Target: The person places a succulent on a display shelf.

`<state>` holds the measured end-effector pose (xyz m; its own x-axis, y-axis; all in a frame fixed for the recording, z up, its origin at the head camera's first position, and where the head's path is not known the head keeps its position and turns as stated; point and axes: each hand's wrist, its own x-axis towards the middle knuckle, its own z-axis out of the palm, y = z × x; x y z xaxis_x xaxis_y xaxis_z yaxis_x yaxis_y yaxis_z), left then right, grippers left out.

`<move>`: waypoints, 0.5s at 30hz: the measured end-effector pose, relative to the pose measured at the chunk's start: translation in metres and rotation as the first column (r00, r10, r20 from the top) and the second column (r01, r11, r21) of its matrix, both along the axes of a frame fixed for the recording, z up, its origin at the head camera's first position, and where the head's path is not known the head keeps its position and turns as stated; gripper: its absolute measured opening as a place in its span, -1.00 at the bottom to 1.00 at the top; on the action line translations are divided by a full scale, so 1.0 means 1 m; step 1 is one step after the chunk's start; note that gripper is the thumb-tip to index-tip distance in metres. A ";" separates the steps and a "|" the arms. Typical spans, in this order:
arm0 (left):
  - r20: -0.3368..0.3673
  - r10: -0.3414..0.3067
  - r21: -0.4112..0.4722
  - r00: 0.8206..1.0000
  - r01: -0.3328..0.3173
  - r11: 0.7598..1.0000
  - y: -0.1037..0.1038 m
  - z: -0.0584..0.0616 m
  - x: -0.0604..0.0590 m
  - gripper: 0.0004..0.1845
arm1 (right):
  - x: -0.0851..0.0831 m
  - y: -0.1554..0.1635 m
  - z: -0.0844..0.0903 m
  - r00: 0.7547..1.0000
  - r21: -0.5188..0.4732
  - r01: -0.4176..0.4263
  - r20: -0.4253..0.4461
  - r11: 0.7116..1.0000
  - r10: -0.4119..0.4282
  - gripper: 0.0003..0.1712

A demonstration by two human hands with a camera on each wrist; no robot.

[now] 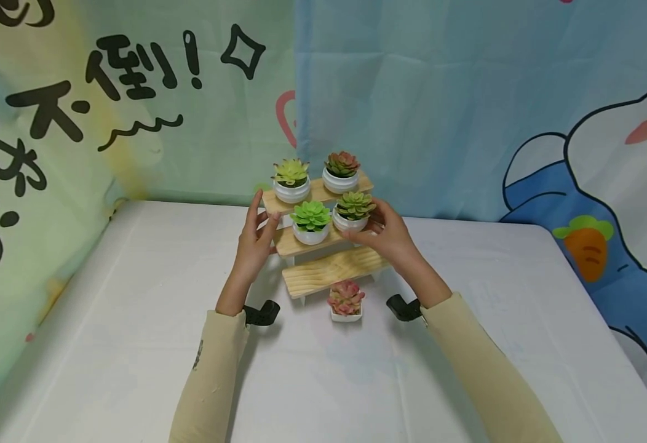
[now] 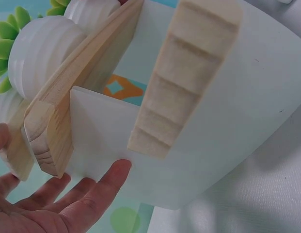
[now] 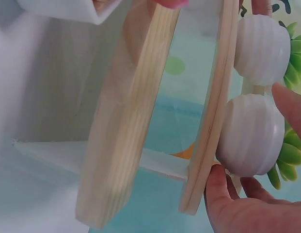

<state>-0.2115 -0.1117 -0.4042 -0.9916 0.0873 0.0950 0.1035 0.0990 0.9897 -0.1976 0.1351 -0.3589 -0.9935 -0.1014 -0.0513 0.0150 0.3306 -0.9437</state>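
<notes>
At the middle shelf of the stand (image 1: 323, 246), between both hands: left hand (image 1: 254, 243) open against its end, right hand (image 1: 392, 237) cupping the pot (image 1: 351, 220); next, steadying before any lift

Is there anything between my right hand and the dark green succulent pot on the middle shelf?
No. The right hand already touches the dark green succulent pot on the middle shelf, fingers against its ribbed white side. Nothing stands between them.
</notes>
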 end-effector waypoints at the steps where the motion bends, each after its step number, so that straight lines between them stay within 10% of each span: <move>1: -0.001 0.000 -0.002 1.000 0.000 1.000 0.000 0.000 0.000 -0.30 | 0.002 0.001 0.000 1.000 0.001 0.000 -0.007 1.000 0.000 -0.09; 15: 0.002 0.006 -0.008 1.000 -0.006 1.000 0.001 0.002 0.001 -0.29 | 0.033 0.018 -0.004 1.000 -0.050 0.017 -0.014 0.999 -0.018 -0.17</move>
<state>-0.2110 -0.1110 -0.4026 -0.9924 0.0819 0.0923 0.1008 0.1072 0.9891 -0.1650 0.1531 -0.3628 -0.9957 -0.0864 -0.0326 0.0069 0.2833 -0.9590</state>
